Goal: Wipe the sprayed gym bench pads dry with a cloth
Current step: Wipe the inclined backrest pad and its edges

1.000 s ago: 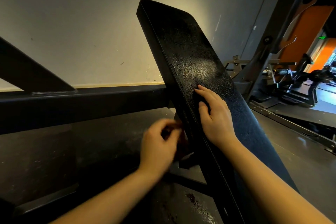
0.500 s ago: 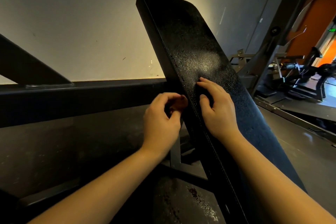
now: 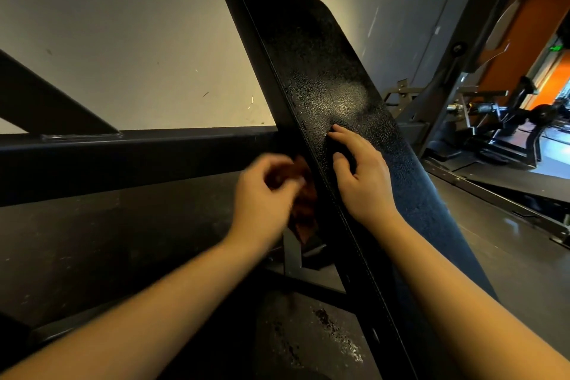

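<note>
A long black bench pad (image 3: pixel 311 71) slopes up and away from me, its grained face shiny with droplets. My right hand (image 3: pixel 359 176) rests on the pad's face near the left edge, with loosely bent fingers touching the surface. My left hand (image 3: pixel 265 197), blurred by motion, grips a dark reddish-brown cloth (image 3: pixel 303 210) against the pad's left side edge. Part of the cloth hangs below the hand; the rest is hidden in the fist.
A thick black frame beam (image 3: pixel 123 160) runs across the left behind my left hand, with a pale wall above. A metal bracket (image 3: pixel 293 253) supports the pad underneath. Gym machines (image 3: pixel 509 120) and an orange panel stand at the right across a dark floor.
My left hand has risen along the pad's side edge with the cloth and is now blurred in motion. The right hand has stayed in the same spot on the pad.
</note>
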Tool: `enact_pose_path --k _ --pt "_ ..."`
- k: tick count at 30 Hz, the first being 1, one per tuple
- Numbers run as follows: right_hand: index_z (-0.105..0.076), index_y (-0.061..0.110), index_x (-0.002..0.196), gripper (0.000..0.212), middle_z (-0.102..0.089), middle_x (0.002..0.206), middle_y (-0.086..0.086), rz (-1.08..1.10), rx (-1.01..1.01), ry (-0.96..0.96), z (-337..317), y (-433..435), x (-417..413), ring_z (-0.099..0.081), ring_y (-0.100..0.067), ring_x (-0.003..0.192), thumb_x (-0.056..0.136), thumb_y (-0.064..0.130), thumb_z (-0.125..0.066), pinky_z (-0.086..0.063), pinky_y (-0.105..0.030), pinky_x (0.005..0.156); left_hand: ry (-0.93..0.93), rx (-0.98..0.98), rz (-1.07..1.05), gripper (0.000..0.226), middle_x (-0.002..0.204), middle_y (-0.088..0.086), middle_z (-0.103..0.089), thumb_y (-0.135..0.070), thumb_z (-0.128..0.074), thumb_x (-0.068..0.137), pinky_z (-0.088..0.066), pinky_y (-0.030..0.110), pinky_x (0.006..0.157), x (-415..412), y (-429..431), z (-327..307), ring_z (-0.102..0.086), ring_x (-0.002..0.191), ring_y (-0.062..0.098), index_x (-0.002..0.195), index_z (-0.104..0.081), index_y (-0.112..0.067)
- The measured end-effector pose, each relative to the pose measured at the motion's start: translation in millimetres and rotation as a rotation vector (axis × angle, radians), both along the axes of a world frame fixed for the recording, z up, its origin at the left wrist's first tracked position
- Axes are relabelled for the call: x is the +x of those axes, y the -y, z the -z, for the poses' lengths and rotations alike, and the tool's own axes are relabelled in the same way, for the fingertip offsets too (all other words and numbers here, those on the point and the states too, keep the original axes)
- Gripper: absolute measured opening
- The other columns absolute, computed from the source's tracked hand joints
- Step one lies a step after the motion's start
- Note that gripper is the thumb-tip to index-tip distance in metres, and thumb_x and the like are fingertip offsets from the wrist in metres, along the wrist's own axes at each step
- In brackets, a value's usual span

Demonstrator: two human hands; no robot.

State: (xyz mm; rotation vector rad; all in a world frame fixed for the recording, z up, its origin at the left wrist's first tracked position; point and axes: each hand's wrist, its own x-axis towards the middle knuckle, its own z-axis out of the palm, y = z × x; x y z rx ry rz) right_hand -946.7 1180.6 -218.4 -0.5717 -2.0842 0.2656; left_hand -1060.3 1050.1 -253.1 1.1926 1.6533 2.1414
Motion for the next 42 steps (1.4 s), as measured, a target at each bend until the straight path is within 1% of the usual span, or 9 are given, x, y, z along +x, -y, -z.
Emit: enact_pose_path --k 4,8,11,16,20,26,33,39,42 --pt "-0.065 0.02 0.132 0.042 -0.057 0.144 0.009 0.001 -0.004 -0.006 -0.7 0.9 0.0 -0.049 -0.01 0.135 0.093 0.024 -0.049 -0.037 -0.035 0.114 -0.052 0.049 -0.085 0.021 0.093 -0.01 -0.075 -0.006 -0.078 0.086 -0.056 0.021 0.085 -14.1 -15.8 -15.7 -0.071 0.089 0.001 0.104 -0.074 -0.018" --pt "-0.067 0.018 0.129 0.042 -0.059 0.142 0.007 0.005 0.009 -0.011 -1.1 0.6 -1.8 -0.051 -0.011 0.132 0.091 0.022 -0.05 -0.037 -0.031 0.112 0.002 -0.046 0.092 0.026 0.09 -0.01 -0.077 -0.002 -0.073 0.089 -0.055 0.019 0.082 38.0 12.2 34.1 -0.072 0.088 0.002 0.104 -0.078 -0.023" --pt "-0.067 0.018 0.13 0.042 -0.059 0.143 0.007 0.003 0.006 -0.011 -1.6 1.8 -1.1 -0.05 -0.01 0.133 0.092 0.021 -0.05 -0.037 -0.031 0.113 -0.003 -0.181 0.211 0.025 0.093 -0.01 -0.077 -0.005 -0.073 0.089 -0.058 0.03 0.087 55.5 29.7 54.2 -0.072 0.092 0.006 0.102 -0.079 -0.026" --pt "-0.066 0.018 0.13 0.043 -0.058 0.144 0.007 -0.007 0.003 -0.014 -0.5 0.6 -0.3 -0.051 -0.011 0.134 0.091 0.022 -0.049 -0.038 -0.035 0.114 0.01 -0.01 -0.026 0.025 0.083 -0.011 -0.074 -0.002 -0.075 0.086 -0.052 0.015 0.078 15.7 -4.0 8.4 -0.068 0.08 -0.004 0.092 -0.075 -0.026" --pt "-0.067 0.017 0.129 0.042 -0.059 0.142 0.006 -0.011 0.002 -0.024 -0.2 1.2 -0.9 -0.052 -0.011 0.133 0.091 0.021 -0.05 -0.039 -0.038 0.114 -0.014 0.057 -0.116 0.021 0.087 -0.011 -0.074 -0.008 -0.074 0.09 -0.054 0.017 0.078 13.1 -14.6 3.7 -0.069 0.085 0.0 0.096 -0.072 -0.028" --pt "-0.067 0.018 0.128 0.041 -0.06 0.141 0.007 -0.003 0.012 -0.037 0.2 1.1 -1.8 -0.051 -0.01 0.132 0.091 0.02 -0.051 -0.039 -0.036 0.113 0.046 -0.125 0.185 0.023 0.087 -0.008 -0.077 -0.001 -0.073 0.089 -0.053 0.015 0.074 50.9 20.2 55.4 -0.072 0.085 0.003 0.093 -0.078 -0.023" --pt "-0.066 0.019 0.129 0.041 -0.059 0.142 0.008 -0.012 0.008 -0.039 1.5 -0.4 -1.6 -0.051 -0.01 0.134 0.091 0.021 -0.05 -0.038 -0.036 0.115 0.053 0.061 -0.118 0.02 0.091 -0.011 -0.074 -0.006 -0.071 0.092 -0.052 0.014 0.079 23.8 -16.8 24.0 -0.07 0.089 0.002 0.1 -0.074 -0.025" --pt "-0.067 0.019 0.126 0.039 -0.06 0.141 0.008 -0.025 0.017 -0.05 2.8 -5.0 -2.3 -0.052 -0.009 0.133 0.091 0.021 -0.051 -0.04 -0.042 0.113 -0.026 -0.161 0.189 0.024 0.091 -0.015 -0.075 -0.008 -0.073 0.091 -0.055 0.02 0.08 49.1 19.0 65.6 -0.07 0.091 0.001 0.096 -0.077 -0.031" --pt "-0.067 0.018 0.127 0.04 -0.059 0.142 0.008 -0.024 0.018 -0.048 4.0 -5.0 -0.7 -0.052 -0.009 0.134 0.091 0.02 -0.05 -0.039 -0.042 0.114 -0.042 -0.181 0.163 0.02 0.087 -0.013 -0.076 -0.008 -0.076 0.088 -0.057 0.023 0.078 23.0 16.7 53.1 -0.071 0.086 0.002 0.093 -0.077 -0.028"
